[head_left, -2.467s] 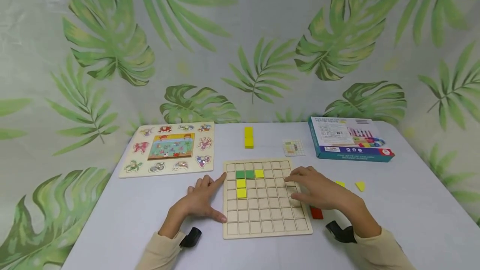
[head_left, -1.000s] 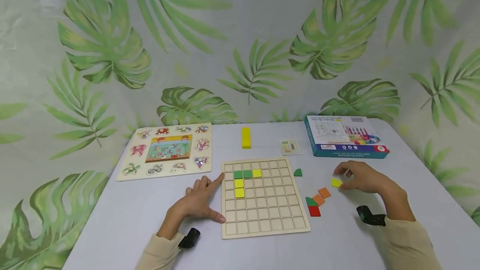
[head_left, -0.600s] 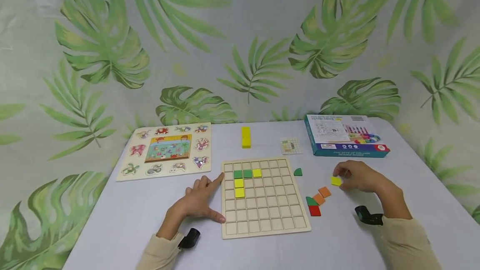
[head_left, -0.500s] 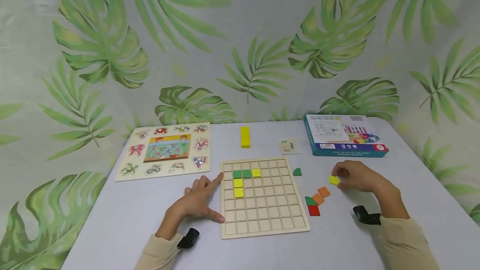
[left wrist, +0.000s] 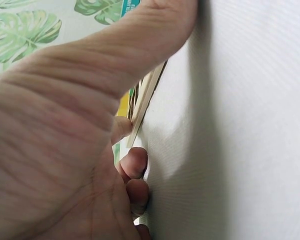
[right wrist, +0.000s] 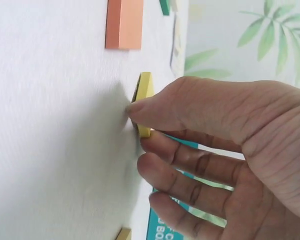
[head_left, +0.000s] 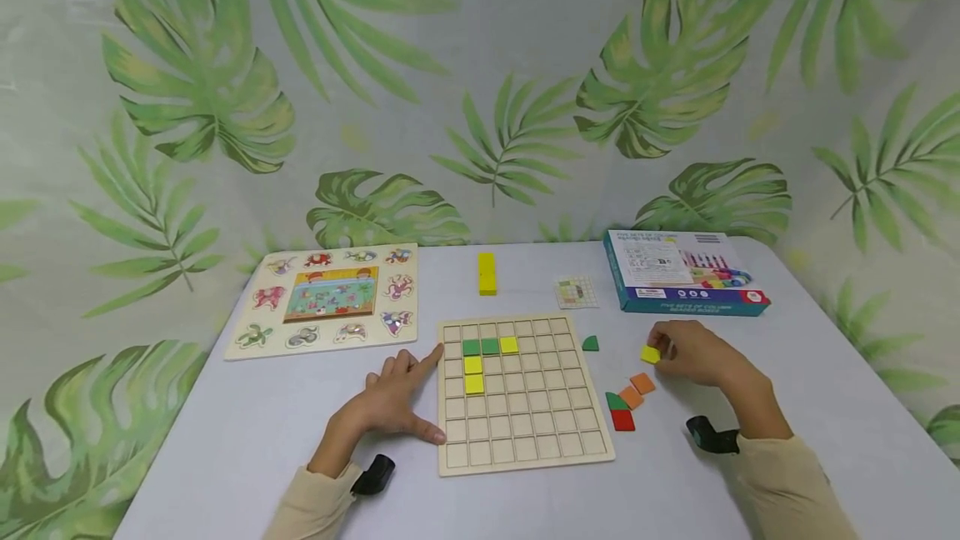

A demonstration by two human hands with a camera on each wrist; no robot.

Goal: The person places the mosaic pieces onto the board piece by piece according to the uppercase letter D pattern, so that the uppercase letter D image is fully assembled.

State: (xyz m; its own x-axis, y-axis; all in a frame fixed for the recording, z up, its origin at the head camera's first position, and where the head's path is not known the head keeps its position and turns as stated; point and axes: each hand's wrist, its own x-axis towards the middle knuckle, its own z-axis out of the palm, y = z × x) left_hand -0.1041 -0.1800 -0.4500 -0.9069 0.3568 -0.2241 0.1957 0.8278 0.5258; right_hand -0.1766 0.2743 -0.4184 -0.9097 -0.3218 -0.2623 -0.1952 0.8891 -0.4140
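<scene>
My right hand [head_left: 693,352] pinches a yellow square tile [head_left: 649,354] between thumb and fingertips, right of the board; the right wrist view shows the tile [right wrist: 146,84] tilted, close over the table. My left hand [head_left: 392,398] lies against the left edge of the wooden grid board [head_left: 525,467], thumb and index finger spread along it. From the left wrist, the index fingertip [left wrist: 122,127] meets the board's side. Set in the grid are two green squares [head_left: 490,346], a yellow square [head_left: 509,345] beside them, and two more yellow squares [head_left: 474,384] below the first green one.
Between board and right hand lie two orange tiles [head_left: 642,382], a red tile [head_left: 623,420] and green quarter-rounds [head_left: 591,343]. Behind stand a yellow block stack [head_left: 487,273], a pattern card [head_left: 577,292] and a teal box [head_left: 690,307]. An animal puzzle board [head_left: 247,349] lies back left.
My right hand has left the board's right side, gone to the yellow tile and pinched it, and now shifts it slightly left. My left hand keeps its place at the board's edge.
</scene>
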